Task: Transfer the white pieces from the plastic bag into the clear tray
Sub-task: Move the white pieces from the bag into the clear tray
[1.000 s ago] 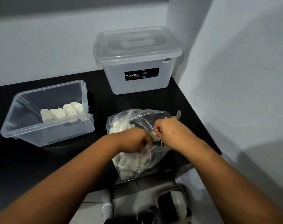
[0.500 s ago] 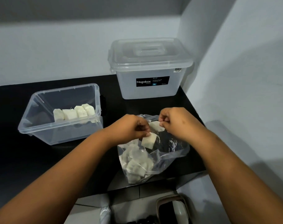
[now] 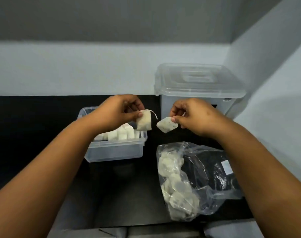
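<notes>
Both hands now raised from the plastic bag [image 3: 197, 177], left hand [image 3: 119, 112] and right hand [image 3: 192, 115] fingers each pinching one white piece [image 3: 144, 121].

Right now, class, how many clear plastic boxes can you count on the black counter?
2. An open tray sits left, holding white pieces; a lidded box stands at the back right, partly behind the right hand.

The plastic bag [image 3: 203, 179] on the right is thin, clear film, crinkled and glossy with bright glints. The white pieces [image 3: 173, 184] inside it look like matt, faintly speckled paper sachets. The clear tray [image 3: 115, 152] on the left is smooth, see-through hard plastic. The lidded box [image 3: 197, 86] at the far right is frosted plastic. The countertop [image 3: 34, 127] is black and smooth.
</notes>
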A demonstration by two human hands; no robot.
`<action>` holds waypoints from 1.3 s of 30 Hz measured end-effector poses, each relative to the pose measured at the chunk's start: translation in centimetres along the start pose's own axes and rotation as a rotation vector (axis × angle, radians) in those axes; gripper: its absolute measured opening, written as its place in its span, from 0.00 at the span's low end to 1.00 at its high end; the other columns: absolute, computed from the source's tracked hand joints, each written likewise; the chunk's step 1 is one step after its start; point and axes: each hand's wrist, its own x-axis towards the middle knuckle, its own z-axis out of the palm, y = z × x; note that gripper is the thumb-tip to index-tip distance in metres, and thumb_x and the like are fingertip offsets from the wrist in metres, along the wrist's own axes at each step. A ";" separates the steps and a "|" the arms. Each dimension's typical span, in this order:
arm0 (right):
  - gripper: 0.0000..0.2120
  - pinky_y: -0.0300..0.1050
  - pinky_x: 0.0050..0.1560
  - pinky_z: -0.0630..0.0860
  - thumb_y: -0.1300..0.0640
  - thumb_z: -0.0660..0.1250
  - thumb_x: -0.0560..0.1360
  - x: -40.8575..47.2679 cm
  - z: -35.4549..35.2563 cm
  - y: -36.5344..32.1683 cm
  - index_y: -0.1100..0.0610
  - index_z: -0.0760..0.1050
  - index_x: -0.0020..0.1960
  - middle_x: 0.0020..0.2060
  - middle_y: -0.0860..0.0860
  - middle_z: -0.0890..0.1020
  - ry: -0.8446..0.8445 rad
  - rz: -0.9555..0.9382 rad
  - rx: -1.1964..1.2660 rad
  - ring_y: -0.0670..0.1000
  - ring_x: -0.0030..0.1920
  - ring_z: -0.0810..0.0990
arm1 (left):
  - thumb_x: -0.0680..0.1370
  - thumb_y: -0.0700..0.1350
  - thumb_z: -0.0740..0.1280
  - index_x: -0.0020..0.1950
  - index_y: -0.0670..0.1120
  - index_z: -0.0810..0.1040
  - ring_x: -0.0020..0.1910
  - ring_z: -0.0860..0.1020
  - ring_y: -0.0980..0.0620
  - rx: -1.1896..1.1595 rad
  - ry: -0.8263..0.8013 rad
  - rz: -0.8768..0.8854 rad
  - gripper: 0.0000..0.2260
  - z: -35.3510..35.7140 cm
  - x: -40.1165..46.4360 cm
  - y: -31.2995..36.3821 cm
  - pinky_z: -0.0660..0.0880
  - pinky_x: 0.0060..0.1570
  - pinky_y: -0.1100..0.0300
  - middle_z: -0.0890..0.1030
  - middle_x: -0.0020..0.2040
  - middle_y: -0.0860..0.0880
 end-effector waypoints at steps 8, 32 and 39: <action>0.01 0.44 0.44 0.76 0.57 0.69 0.75 9.0 5.3 -6.7 0.52 0.79 0.46 0.39 0.46 0.81 -0.068 -0.156 -0.059 0.47 0.40 0.79 | 0.74 0.44 0.72 0.47 0.50 0.81 0.42 0.81 0.52 0.208 0.032 -0.141 0.03 -6.4 -0.1 -8.4 0.79 0.48 0.52 0.83 0.42 0.51; 0.18 0.45 0.39 0.70 0.71 0.62 0.75 17.4 15.0 -9.2 0.58 0.62 0.32 0.32 0.52 0.67 -0.597 0.210 -0.651 0.50 0.29 0.66 | 0.75 0.38 0.69 0.43 0.48 0.77 0.38 0.82 0.55 0.240 -0.393 -0.228 0.06 -2.8 3.9 -14.9 0.79 0.44 0.60 0.82 0.39 0.51; 0.10 0.41 0.48 0.68 0.62 0.65 0.77 17.6 12.1 -10.4 0.61 0.77 0.58 0.36 0.52 0.72 -0.664 0.291 -0.674 0.51 0.39 0.72 | 0.74 0.39 0.71 0.48 0.44 0.80 0.37 0.82 0.54 0.195 -0.529 -0.211 0.04 -0.4 5.2 -14.2 0.79 0.46 0.57 0.82 0.39 0.50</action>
